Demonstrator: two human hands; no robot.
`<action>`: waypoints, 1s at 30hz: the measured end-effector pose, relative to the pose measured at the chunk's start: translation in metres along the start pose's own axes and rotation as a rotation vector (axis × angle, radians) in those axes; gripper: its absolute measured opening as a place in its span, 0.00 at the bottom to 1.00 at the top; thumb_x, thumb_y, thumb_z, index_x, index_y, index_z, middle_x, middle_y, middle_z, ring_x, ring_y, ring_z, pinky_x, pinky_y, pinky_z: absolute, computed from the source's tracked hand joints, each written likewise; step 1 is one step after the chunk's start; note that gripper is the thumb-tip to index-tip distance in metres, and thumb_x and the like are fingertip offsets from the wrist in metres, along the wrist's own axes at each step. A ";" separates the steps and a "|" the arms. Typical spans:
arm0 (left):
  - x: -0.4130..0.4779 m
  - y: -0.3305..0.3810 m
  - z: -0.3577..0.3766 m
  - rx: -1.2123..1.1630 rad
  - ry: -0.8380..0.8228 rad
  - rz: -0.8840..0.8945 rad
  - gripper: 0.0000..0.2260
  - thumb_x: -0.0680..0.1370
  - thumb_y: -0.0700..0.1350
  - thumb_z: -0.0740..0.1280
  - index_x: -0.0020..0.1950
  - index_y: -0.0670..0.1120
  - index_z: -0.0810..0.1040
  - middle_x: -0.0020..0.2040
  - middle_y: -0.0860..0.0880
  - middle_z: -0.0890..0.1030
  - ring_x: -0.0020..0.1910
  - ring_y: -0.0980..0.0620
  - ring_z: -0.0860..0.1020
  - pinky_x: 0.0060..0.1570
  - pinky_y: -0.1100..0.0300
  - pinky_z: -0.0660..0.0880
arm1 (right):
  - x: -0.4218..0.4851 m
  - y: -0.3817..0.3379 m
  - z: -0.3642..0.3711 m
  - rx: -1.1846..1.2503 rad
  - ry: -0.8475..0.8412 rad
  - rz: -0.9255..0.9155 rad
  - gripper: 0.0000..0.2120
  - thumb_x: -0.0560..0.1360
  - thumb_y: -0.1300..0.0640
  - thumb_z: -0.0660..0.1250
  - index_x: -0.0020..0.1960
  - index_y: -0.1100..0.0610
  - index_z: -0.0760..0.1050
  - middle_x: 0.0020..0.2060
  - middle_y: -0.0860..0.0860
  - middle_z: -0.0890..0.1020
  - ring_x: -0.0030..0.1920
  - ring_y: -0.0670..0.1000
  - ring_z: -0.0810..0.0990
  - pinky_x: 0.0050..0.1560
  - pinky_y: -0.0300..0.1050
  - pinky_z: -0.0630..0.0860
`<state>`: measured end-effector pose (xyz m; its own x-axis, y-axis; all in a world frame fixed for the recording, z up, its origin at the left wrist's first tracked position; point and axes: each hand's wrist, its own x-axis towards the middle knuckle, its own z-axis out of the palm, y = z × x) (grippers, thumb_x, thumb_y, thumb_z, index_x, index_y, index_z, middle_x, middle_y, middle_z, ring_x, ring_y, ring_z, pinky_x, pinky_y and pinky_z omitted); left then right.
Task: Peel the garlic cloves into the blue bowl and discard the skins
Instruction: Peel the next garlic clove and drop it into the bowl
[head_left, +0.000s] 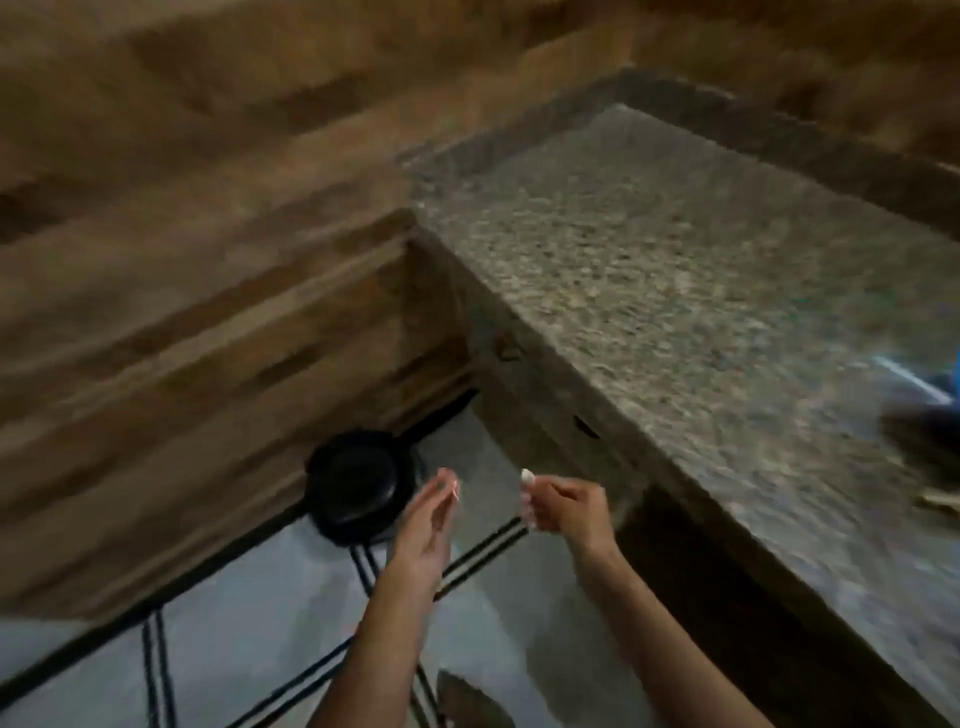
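The person stands at the corner of a speckled stone table (675, 286), both bare arms stretched out over the floor (249, 623) rather than over the table top. The whole view is smeared by movement, so fine detail is hard to read.

The right hand (563, 506) is curled, and its thumb and fingertips pinch a small white garlic clove (526, 475) that sticks up just above the knuckles. It hangs in the air beside the table's near edge, touching nothing else.

The left hand (426, 519) is held flat and open, fingers straight and together, palm turned toward the right hand. A thin pale sliver (456, 489) shows at its fingertips; I cannot tell whether it is a garlic skin or whether the fingers hold it. The two hands are near each other but apart.

Just beyond the left hand, down on the floor, sits a round black bin (358, 486), tucked against the wood-grained wall (182, 312) close to the table's corner. The left fingertips hover beside its rim, higher up.

The floor is pale tile crossed by dark double stripes.

The blue bowl (953, 379) is well apart from the hands, on the table at the far right, cut off by the edge of the view and too blurred to show what it holds.
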<state>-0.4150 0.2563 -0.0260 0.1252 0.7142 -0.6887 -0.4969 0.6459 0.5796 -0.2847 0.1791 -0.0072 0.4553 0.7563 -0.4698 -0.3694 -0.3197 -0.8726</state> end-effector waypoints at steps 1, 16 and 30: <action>0.009 0.019 -0.020 -0.037 0.012 -0.002 0.15 0.78 0.31 0.61 0.65 0.36 0.71 0.47 0.46 0.82 0.38 0.53 0.81 0.42 0.67 0.77 | 0.004 0.002 0.027 0.018 0.001 0.029 0.09 0.74 0.60 0.69 0.35 0.60 0.79 0.29 0.55 0.79 0.26 0.46 0.76 0.28 0.35 0.72; 0.067 0.152 -0.162 -0.313 0.202 0.055 0.16 0.77 0.33 0.63 0.66 0.34 0.71 0.48 0.43 0.80 0.48 0.51 0.79 0.60 0.57 0.70 | 0.052 0.016 0.195 0.022 -0.061 0.268 0.07 0.76 0.61 0.66 0.43 0.64 0.78 0.34 0.57 0.80 0.32 0.50 0.79 0.32 0.35 0.78; 0.149 0.167 -0.166 -0.231 0.272 -0.007 0.12 0.75 0.30 0.64 0.59 0.35 0.76 0.54 0.39 0.80 0.49 0.49 0.80 0.50 0.59 0.75 | 0.144 0.053 0.251 -0.176 -0.134 0.457 0.12 0.78 0.63 0.62 0.56 0.71 0.74 0.40 0.60 0.81 0.39 0.55 0.81 0.40 0.42 0.79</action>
<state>-0.6221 0.4259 -0.1049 -0.0888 0.5920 -0.8010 -0.6821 0.5499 0.4820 -0.4417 0.4141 -0.0871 0.1668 0.5796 -0.7976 -0.3596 -0.7175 -0.5966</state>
